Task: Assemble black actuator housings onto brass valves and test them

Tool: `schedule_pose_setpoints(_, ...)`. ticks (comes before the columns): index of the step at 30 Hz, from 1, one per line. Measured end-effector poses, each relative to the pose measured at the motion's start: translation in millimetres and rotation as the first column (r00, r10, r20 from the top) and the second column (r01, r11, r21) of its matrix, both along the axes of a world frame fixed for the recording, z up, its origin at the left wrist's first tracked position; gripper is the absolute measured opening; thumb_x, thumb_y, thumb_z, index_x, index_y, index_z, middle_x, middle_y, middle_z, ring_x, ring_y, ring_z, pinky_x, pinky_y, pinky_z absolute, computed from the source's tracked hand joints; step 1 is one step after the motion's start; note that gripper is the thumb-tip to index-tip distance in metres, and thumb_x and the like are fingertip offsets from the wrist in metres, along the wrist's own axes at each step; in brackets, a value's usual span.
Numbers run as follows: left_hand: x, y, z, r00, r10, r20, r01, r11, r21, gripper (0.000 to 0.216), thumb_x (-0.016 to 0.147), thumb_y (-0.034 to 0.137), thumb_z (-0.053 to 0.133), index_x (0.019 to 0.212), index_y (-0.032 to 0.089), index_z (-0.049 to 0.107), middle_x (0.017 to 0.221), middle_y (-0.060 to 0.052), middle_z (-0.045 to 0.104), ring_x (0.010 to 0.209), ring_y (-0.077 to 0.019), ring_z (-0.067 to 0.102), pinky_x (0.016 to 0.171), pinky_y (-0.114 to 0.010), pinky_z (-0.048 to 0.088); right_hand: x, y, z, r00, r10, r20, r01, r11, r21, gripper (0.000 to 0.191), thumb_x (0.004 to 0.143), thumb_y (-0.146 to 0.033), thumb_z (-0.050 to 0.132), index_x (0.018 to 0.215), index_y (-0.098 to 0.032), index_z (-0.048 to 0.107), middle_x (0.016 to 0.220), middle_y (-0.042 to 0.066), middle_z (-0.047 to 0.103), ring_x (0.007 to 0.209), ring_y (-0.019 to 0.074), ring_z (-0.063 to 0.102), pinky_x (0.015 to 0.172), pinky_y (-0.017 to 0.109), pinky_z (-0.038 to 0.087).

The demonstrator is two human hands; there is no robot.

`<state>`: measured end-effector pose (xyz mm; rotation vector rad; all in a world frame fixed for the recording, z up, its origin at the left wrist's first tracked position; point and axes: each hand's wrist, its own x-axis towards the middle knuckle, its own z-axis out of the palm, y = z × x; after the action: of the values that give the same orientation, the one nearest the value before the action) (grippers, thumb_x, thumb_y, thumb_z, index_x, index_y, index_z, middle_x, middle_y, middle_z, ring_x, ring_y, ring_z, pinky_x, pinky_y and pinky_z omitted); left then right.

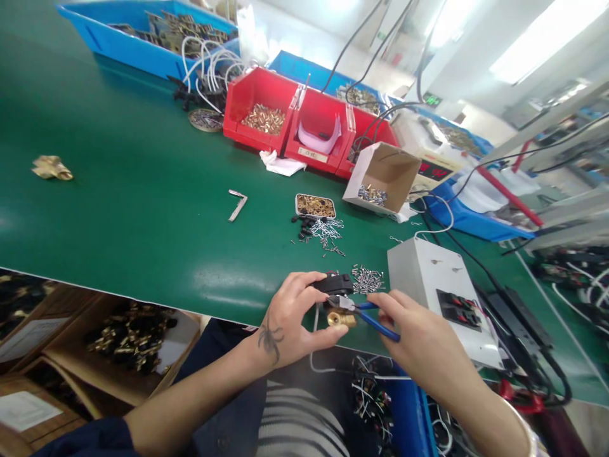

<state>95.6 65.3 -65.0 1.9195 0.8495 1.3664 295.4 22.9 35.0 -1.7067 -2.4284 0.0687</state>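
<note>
The left hand (297,314) was curled partway closed, with its thumb against the brass piece (343,319) and its pointer finger on the black piece (337,284). The right hand (413,327) was curled around the blue handles of the pliers (346,305), and the handles stood a little apart. The pliers lay longways between the two hands, with their metal nose pointing at the left hand. The brass piece was just on the body side of that nose, and the black piece was just on the far side. The brass piece ran roughly side to side, its round hole facing left, and the left hand was nearer to it. It was too small to tell if the nose was biting anything. Both arms reached out from the body and leaned in toward the pliers. Past the pliers, a heap of little screws (368,279) sat on the green counter (190,241), with white clips (327,228) farther off. A gray box (410,270) stood to the right of the pliers.
</note>
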Motion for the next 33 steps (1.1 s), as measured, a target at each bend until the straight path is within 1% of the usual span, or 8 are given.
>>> schedule_pose_setpoints(5,-2,2,0.6,1.0,0.007,0.025,-0.006,0.999,-0.032,0.029,0.076,0.03,0.078,0.094,0.018,0.058,0.115,-0.016,0.067,0.105,-0.0271,0.065,0.087,-0.046,0.056,-3,-5,12.0,0.934,-0.265,-0.24,0.325,0.909,0.261,0.01,0.094,-0.022,0.053,0.103,-0.02,0.057,0.083,0.003,0.059,0.065,0.0188,0.057,0.06,0.026,0.044)
schedule_pose_setpoints(7,-3,2,0.4,0.999,0.007,0.031,-0.006,0.999,-0.032,0.028,0.077,0.03,0.077,0.094,0.018,0.059,0.115,-0.016,0.068,0.105,-0.0268,0.065,0.087,-0.046,0.056,-3,-6,8.4,0.943,-0.258,-0.212,0.312,0.907,0.284,0.011,0.093,-0.02,0.051,0.103,-0.019,0.056,0.082,0.003,0.059,0.065,0.0192,0.058,0.059,0.026,0.044)
schedule_pose_setpoints(10,-3,2,-0.4,0.999,0.004,0.046,-0.004,1.0,-0.005,0.029,0.076,0.029,0.078,0.095,0.017,0.059,0.114,-0.017,0.068,0.107,-0.0271,0.064,0.088,-0.047,0.055,0,-2,0.1,0.997,-0.076,-0.009,0.077,0.993,0.086,0.024,0.086,-0.011,0.038,0.099,-0.019,0.056,0.075,0.003,0.056,0.057,0.0194,0.057,0.049,0.027,0.039)
schedule_pose_setpoints(12,-2,2,-0.8,0.998,0.003,0.055,-0.003,1.0,-0.002,0.029,0.076,0.028,0.078,0.095,0.017,0.059,0.113,-0.017,0.068,0.108,-0.0274,0.064,0.089,-0.046,0.055,3,-1,-0.1,0.998,-0.048,0.037,0.047,0.998,0.044,0.027,0.084,-0.01,0.037,0.099,-0.019,0.058,0.074,0.003,0.056,0.055,0.0194,0.056,0.049,0.027,0.038)
schedule_pose_setpoints(17,-1,2,-1.7,0.998,-0.003,0.06,0.003,1.0,-0.015,0.031,0.074,0.029,0.08,0.094,0.016,0.059,0.112,-0.018,0.069,0.105,-0.0267,0.065,0.088,-0.045,0.056,3,-4,4.5,0.949,-0.231,-0.215,0.299,0.877,0.375,0.01,0.092,-0.022,0.055,0.101,-0.018,0.058,0.079,0.002,0.057,0.061,0.0172,0.054,0.059,0.025,0.043)
schedule_pose_setpoints(22,0,2,-2.8,0.998,0.011,0.056,-0.012,1.0,0.022,0.031,0.075,0.029,0.08,0.095,0.017,0.058,0.111,-0.017,0.07,0.107,-0.0278,0.065,0.088,-0.046,0.056,0,-4,-3.1,0.993,-0.008,0.118,-0.005,0.994,0.107,0.027,0.082,-0.009,0.036,0.099,-0.018,0.056,0.072,0.002,0.053,0.053,0.0186,0.053,0.047,0.026,0.033)
schedule_pose_setpoints(28,-1,2,-1.9,0.999,0.003,0.053,-0.004,1.0,0.021,0.03,0.076,0.03,0.078,0.094,0.018,0.058,0.11,-0.016,0.07,0.106,-0.0277,0.066,0.087,-0.046,0.056,1,-5,5.1,0.968,-0.196,-0.153,0.24,0.899,0.365,0.01,0.092,-0.017,0.051,0.101,-0.019,0.055,0.083,0.003,0.056,0.062,0.0175,0.054,0.058,0.025,0.042)
schedule_pose_setpoints(33,-1,2,-2.4,0.998,0.009,0.055,-0.011,0.999,0.035,0.031,0.075,0.03,0.079,0.094,0.018,0.058,0.11,-0.016,0.07,0.107,-0.0283,0.066,0.089,-0.047,0.055,1,-2,-5.0,0.997,-0.03,0.071,0.029,0.999,0.016,0.028,0.08,-0.008,0.038,0.098,-0.018,0.057,0.075,0.003,0.055,0.058,0.02,0.056,0.049,0.027,0.037)
